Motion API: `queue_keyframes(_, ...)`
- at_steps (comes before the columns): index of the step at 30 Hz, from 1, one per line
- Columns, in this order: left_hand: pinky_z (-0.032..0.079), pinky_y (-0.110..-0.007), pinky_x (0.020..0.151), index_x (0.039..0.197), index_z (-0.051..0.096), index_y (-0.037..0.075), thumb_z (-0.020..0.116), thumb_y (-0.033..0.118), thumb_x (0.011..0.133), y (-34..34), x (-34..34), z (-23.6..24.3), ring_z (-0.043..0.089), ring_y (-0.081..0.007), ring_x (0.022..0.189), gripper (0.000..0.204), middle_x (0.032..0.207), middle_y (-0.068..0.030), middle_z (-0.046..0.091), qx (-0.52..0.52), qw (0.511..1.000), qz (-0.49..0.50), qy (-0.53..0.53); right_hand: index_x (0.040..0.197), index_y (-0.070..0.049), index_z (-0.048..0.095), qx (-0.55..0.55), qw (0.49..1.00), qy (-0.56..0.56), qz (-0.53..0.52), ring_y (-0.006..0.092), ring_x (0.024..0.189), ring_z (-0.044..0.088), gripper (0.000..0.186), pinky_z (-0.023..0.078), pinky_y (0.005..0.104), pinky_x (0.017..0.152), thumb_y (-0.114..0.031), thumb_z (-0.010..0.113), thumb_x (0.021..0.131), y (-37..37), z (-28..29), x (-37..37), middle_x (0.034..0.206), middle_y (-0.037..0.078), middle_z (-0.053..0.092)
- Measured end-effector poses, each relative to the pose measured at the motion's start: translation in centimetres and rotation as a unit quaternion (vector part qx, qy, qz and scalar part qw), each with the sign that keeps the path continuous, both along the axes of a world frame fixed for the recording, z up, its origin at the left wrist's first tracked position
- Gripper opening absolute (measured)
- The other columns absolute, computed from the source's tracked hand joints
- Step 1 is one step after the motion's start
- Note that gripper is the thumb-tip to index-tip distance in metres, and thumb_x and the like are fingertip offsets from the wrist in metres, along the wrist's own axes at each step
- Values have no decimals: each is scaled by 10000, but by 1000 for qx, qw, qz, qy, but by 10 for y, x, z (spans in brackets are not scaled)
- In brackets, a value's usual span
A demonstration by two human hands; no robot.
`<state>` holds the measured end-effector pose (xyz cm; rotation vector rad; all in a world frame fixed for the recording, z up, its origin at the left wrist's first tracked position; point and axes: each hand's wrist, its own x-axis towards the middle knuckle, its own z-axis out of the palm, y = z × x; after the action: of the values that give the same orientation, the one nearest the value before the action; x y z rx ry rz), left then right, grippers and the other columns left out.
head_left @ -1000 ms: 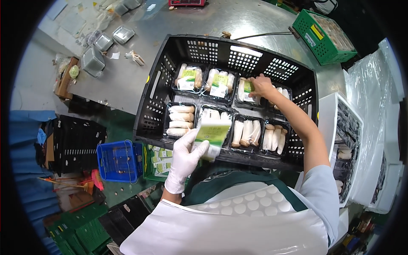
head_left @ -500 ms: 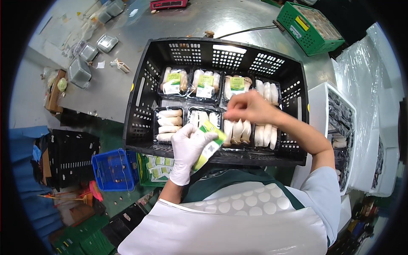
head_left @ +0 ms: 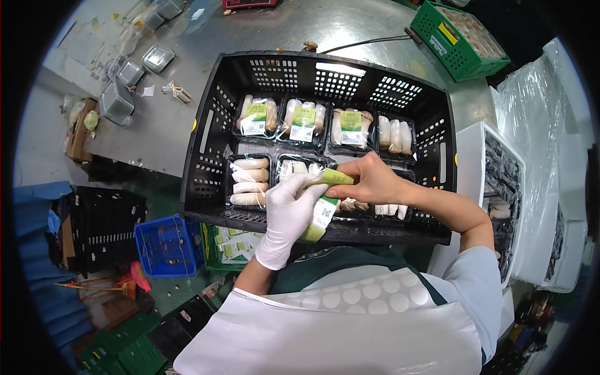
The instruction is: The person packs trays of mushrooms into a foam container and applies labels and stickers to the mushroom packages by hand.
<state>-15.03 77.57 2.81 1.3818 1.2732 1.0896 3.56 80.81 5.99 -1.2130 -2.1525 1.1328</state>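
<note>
**Labels going on, tray by tray**

Nearest me, the white-gloved left hand (head_left: 289, 215) is clenched around a green-and-white strip of sticker labels (head_left: 322, 209), while the bare right hand (head_left: 369, 181) pinches the strip's top end. Both hover over the near row of the black slatted plastic crate (head_left: 203, 162) on the grey metal table (head_left: 162, 119). Its clear film-wrapped trays of white mushrooms (head_left: 250, 181) there look unlabelled; three far-row trays (head_left: 303, 122) already carry green stickers, the fourth (head_left: 395, 134) none. Roughly half remains, I'd judge.
</note>
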Motion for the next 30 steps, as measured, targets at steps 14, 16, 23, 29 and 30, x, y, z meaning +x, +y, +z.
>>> queue_keyframes(14,456,-247,753,983,612,-21,591,104,836,-1,-29,-13,594,-155,810,194,916,-96,637,94,987,-97,84,825,-49,672,-45,872,-469,-130,273,732,636,533,505,374,665,-430,836,490,135,-85,192,775,122,652)
queue_keyframes(16,437,-240,763,995,605,-27,552,80,868,-7,-33,-21,553,-115,836,174,959,-79,616,16,996,-81,-36,852,-47,674,-27,852,-511,-112,300,810,642,572,517,387,703,-440,846,474,125,-108,187,887,127,659)
queue_keyframes(23,452,-206,689,1055,592,-21,526,100,905,-21,-41,-1,541,-51,766,203,867,-31,638,-74,994,-45,-62,737,-20,607,144,845,-499,-130,296,709,641,421,514,363,601,-431,698,715,121,-92,128,754,149,649)
queue_keyframes(29,480,-273,780,1188,514,17,621,127,839,-28,-51,-4,619,-154,906,381,995,-129,642,-6,1000,-8,15,970,8,625,-221,968,-7,121,58,676,598,289,479,203,568,-152,731,755,49,25,-25,785,62,672)
queue_keyframes(30,480,-273,780,1188,514,17,621,127,839,-28,-52,-4,619,-154,906,381,995,-129,642,-8,1000,-1,17,915,-10,643,-178,973,1,146,53,605,588,241,466,192,533,-186,721,771,37,23,-38,706,46,664)
